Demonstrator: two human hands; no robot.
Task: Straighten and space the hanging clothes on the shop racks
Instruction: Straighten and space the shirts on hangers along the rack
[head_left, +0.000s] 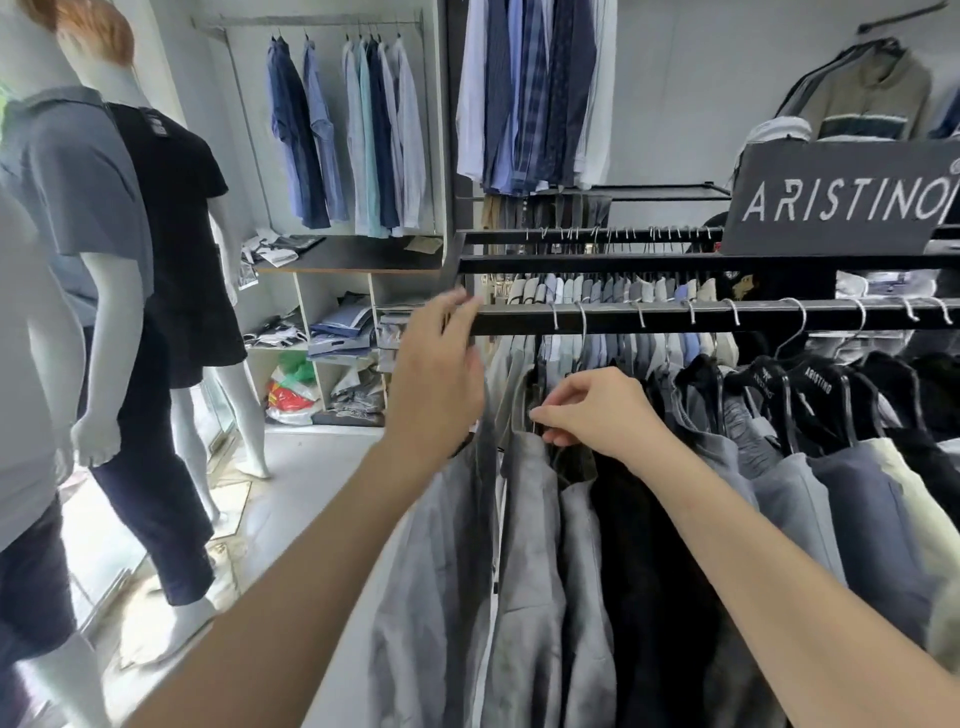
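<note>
Grey jacket (524, 545) collar apparently pinched by right hand (597, 415).

Interior of a clothing shop. Dark rails (675, 314) carry rows of jackets and shirts on branded hangers (815, 376); a black sign (841, 200) reading "ARISTINO" stands on the rack. Dressed mannequins (156, 208) stand at left, and a wall rail of shirts (353, 140) hangs above shelves of folded stock (340, 327).
</note>
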